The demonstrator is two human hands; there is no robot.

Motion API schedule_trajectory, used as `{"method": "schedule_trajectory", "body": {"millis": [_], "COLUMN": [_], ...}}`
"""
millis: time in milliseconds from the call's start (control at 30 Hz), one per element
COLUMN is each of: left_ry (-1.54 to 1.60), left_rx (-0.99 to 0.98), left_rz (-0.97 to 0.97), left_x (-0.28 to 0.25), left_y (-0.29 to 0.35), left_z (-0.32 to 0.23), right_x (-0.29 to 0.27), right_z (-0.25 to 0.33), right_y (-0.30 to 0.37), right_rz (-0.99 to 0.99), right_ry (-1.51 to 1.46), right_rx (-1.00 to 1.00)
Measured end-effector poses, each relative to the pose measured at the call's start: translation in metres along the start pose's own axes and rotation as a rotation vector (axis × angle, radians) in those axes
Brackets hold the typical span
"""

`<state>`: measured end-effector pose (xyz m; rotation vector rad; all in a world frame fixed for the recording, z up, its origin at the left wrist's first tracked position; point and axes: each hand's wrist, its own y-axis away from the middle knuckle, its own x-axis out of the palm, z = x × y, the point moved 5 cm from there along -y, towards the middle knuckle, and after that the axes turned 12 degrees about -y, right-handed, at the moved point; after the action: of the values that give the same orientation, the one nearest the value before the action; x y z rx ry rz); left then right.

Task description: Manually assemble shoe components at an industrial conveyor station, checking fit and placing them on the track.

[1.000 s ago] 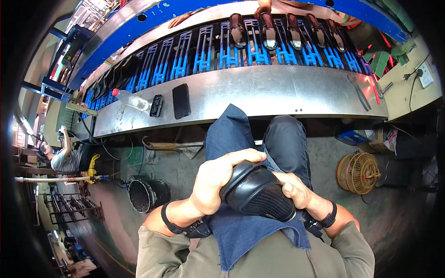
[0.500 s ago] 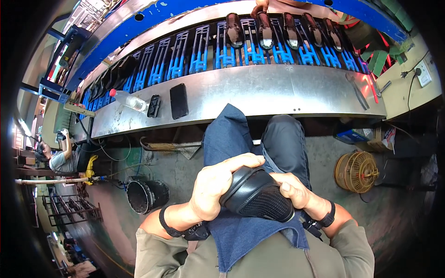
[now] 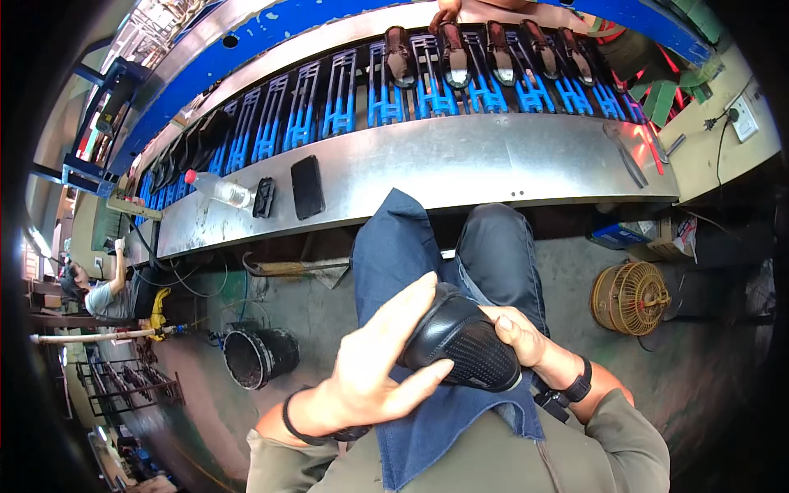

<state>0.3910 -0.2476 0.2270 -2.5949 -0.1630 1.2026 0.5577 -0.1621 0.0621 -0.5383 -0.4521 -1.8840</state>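
A black shoe with a perforated panel is held above my lap, over a dark blue apron. My left hand straddles its left part, the fingers stretched along the upper edge and the thumb pressed on the near side. On the opposite side, my right hand is closed around the edge of the shoe, its thumb bent on top. The shoe's underside and the fingertips beneath it are hidden.
Beyond my knees runs a metal ledge with a bottle, a phone and a pincer-like tool. Behind it, brown shoes ride on a blue rack conveyor. A bucket and round wicker basket flank me.
My left hand has shifted its hold: its fingers now point up along the shoe and its thumb has swung down onto the near side. My right hand keeps its grip.
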Motion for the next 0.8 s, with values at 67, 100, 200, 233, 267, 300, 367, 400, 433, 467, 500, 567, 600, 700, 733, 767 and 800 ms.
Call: {"method": "schedule_trajectory", "body": {"millis": [67,100,200,233,267,300,367,400,433,467,500,567,600,700,733,767,800], "left_ry": [-0.096,-0.093,0.147,0.16,0.295,0.423,0.317,0.235,0.147,0.151,0.15,0.152,0.18,0.289,0.316,0.344,0.278], "left_rx": [0.042,0.051,0.01,0.034,-0.002,-0.03,-0.051,0.001,0.037,0.054,0.071,0.085,0.087,-0.011,-0.043,-0.075,-0.002], "left_rz": [-0.109,-0.12,-0.252,-0.264,-0.252,-0.236,-0.16,-0.148,-0.135,-0.143,-0.094,-0.042,0.001,0.178,0.207,0.235,0.221], "left_x": [0.009,0.014,0.028,0.035,0.043,0.049,0.053,0.051,0.046,0.04,0.036,0.033,0.035,0.034,0.029,0.027,0.024], "left_y": [0.005,0.004,-0.002,-0.003,-0.001,-0.001,-0.004,-0.015,-0.021,-0.028,-0.034,-0.042,-0.042,-0.044,-0.046,-0.049,-0.052], "left_z": [-0.002,-0.001,0.007,0.007,0.009,0.011,0.013,0.012,0.008,0.007,0.005,0.009,0.013,0.024,0.021,0.02,0.019], "right_x": [0.003,0.002,-0.001,-0.004,-0.01,-0.018,-0.007,-0.005,0.002,0.003,0.006,0.007,0.008,0.005,0.003,-0.001,-0.002], "right_z": [0.004,0.008,0.006,0.001,-0.007,-0.009,0.014,0.02,0.025,0.028,0.03,0.031,0.027,0.026,0.021,0.013,0.009], "right_y": [0.003,0.003,0.005,0.011,0.018,0.017,0.009,0.006,0.004,0.003,0.004,0.004,0.003,0.004,0.005,0.006,0.003], "right_rz": [-0.017,-0.02,-0.092,-0.101,-0.161,-0.213,-0.176,-0.228,-0.276,-0.276,-0.271,-0.271,-0.27,-0.333,-0.266,-0.198,-0.203], "right_ry": [-0.049,-0.097,-0.243,-0.217,-0.328,-0.438,-0.617,-0.685,-0.765,-0.75,-0.726,-0.705,-0.806,-0.779,-0.901,-1.022,-1.063], "right_rx": [0.022,0.045,0.026,0.013,0.015,0.006,-0.082,-0.097,-0.101,-0.114,-0.151,-0.186,-0.166,-0.165,-0.137,-0.11,-0.088]}}
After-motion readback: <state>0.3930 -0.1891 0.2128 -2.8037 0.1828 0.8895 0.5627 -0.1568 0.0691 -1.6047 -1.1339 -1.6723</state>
